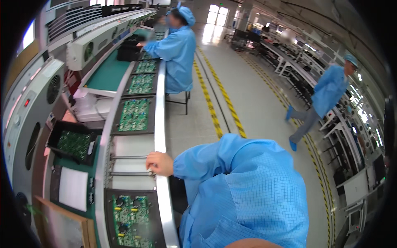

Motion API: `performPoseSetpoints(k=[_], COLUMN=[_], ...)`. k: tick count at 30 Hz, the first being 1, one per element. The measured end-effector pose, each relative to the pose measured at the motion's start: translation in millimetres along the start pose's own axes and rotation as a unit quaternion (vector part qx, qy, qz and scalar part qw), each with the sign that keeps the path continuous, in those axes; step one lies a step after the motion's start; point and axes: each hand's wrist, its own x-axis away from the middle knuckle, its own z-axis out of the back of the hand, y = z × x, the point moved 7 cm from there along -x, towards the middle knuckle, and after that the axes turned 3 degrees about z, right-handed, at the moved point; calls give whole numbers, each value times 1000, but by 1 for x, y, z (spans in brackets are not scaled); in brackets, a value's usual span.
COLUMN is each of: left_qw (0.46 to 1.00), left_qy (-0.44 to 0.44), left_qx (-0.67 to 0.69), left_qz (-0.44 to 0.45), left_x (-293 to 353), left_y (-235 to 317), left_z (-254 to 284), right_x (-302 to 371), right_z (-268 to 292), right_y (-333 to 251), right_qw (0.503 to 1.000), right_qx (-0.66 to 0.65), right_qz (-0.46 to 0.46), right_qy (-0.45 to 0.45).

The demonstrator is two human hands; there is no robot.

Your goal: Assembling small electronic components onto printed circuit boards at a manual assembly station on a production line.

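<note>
1. A hand [159, 163] in a blue sleeve rests on the conveyor's metal rail [160, 124], fingers curled over the edge; whether it grips cannot be told, nor which hand it is.
2. The other hand is out of view.
3. A green circuit board [130, 219] lies on the line just below, partly cut off by the frame.
4. A seated co-worker [178, 49] works further along.

Your left hand [159, 163]: fingers curl over conveyor rail [160, 124], fingertips hidden. Your right hand: out of view. Nearest circuit board [131, 221]: cut by lower edge.
</note>
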Motion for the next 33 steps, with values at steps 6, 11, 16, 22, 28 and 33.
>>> performPoseSetpoints(k=[6, 11, 16, 22, 28, 33], left_qw=[732, 727, 710, 714, 694, 744], left_qy=[-231, -236, -223, -236, -256, -308], left_qx=[-138, -158, -161, -120, -148, -145], left_qz=[625, 625, 649, 648, 657, 575], left_x=[-65, -76, -77, -75, -23, -73], left_y=[12, 10, 13, 14, 27, 10], left_z=[27, 23, 19, 9, 41, 3], right_x=[6, 5, -59, -200, -277, -306], right_z=[-20, -10, -17, -46, -176, -196], right_y=[-3, -4, -19, -30, -73, -13], right_qw=[997, 998, 998, 985, 963, 947], right_qx=[26, 16, -39, -117, 72, 258], right_qz=[67, -8, 42, 113, 97, 75], right_qy=[-29, -54, -27, -56, -241, -178])
